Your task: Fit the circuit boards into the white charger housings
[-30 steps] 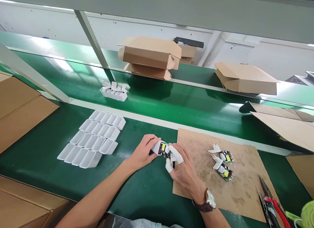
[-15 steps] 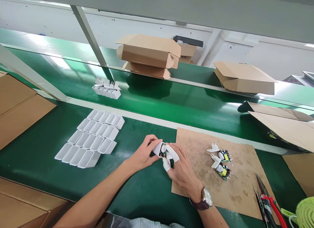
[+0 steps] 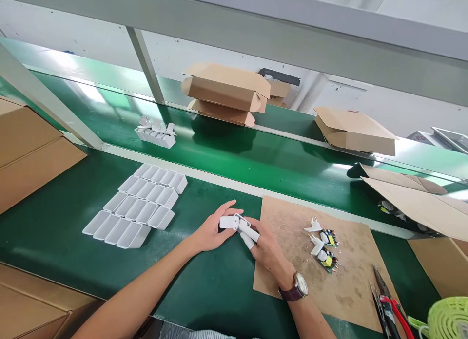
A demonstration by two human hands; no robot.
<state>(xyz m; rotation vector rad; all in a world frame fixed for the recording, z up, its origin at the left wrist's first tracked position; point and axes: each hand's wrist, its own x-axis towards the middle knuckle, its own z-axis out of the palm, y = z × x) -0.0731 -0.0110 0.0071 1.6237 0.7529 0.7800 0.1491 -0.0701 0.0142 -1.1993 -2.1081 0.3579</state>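
- My left hand point(image 3: 212, 233) is curled about the white piece point(image 3: 228, 222) from the left, thumb below and forefinger raised clear beyond it.
- My right hand point(image 3: 269, 254) pinches the same piece from the right between thumb and forefinger, both wearing white covers point(image 3: 252, 233).
- The piece is up between my two hands, over the bench point(image 3: 199, 290), just left of the cardboard point(image 3: 274, 275); its flat tab points left, and my fingers hide much of the rest.
- A watch point(image 3: 300, 284) with a dark strap sits on my right wrist.
- On the cardboard, to the right of my right hand, two boards point(image 3: 328, 261) lie close together, one beyond the other, each with a white cap point(image 3: 316, 244) at its left end, prongs showing.
- Pliers point(image 3: 394, 307) with red and black handles and tweezers point(image 3: 379, 305) lie near the cardboard's right edge, with a green ribbed thing point(image 3: 448, 319) beside them.
- To the left of my left hand, white cases point(image 3: 127, 234) stand on the bench in four slanting rows, open sides up.
- Beyond the bench, a short row of cases point(image 3: 155, 136) with parts sticking up stands on the green belt point(image 3: 215, 156).
- Farther back are stacked boxes point(image 3: 223, 90) and, to their right, a flat box point(image 3: 360, 134).
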